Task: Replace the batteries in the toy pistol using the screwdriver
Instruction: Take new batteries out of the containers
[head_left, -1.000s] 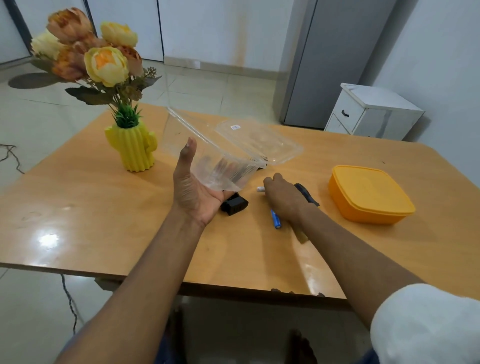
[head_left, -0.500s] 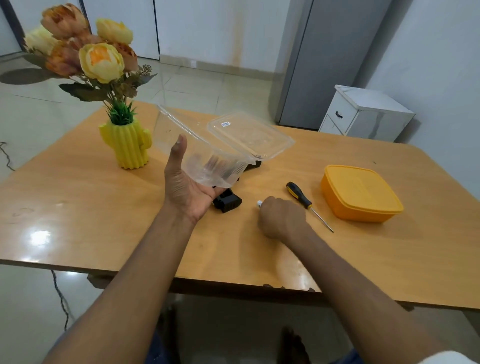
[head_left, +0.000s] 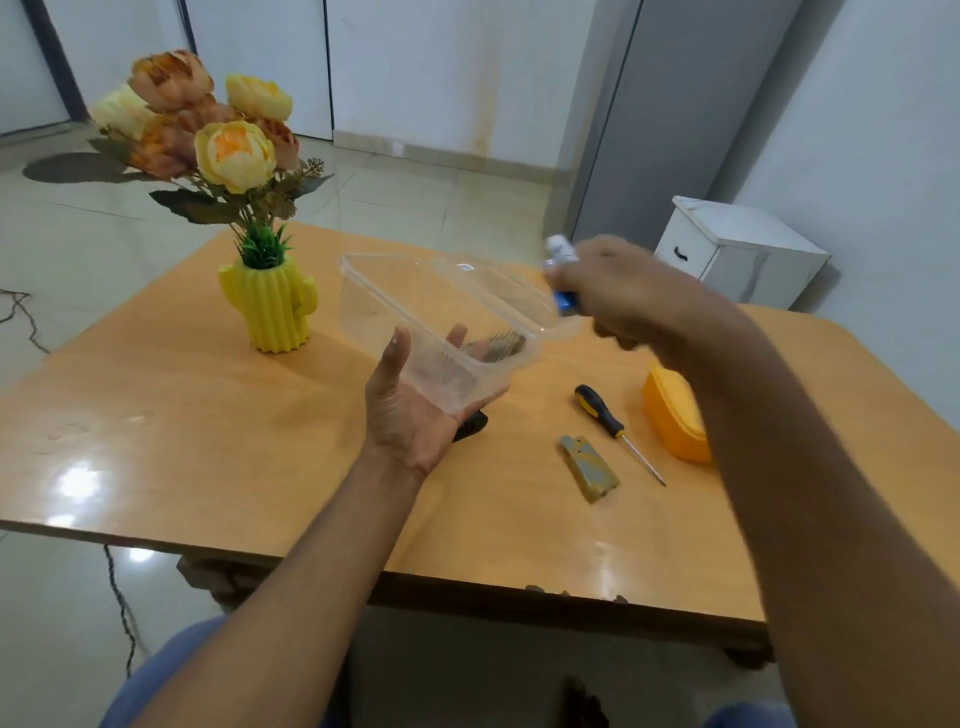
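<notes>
From the head view, the left hand (head_left: 421, 410) cups a clear plastic box (head_left: 441, 322) from beneath over the table (head_left: 208, 441) middle, hiding most of the black toy pistol (head_left: 470, 425), while the right hand (head_left: 618, 296), blurred, pinches light, smooth batteries (head_left: 563, 275) above the box's open lid. The screwdriver (head_left: 605, 418) lies toward the right edge, best taken by its grippy handle, beside a small flat cover (head_left: 589, 467); the lid's sticker is unreadable

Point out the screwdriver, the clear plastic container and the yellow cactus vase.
screwdriver (head_left: 597, 407): head view, on its black-and-yellow handle.
clear plastic container (head_left: 395, 306): head view, on its near side wall.
yellow cactus vase (head_left: 270, 309): head view, on its ribbed body.
</notes>
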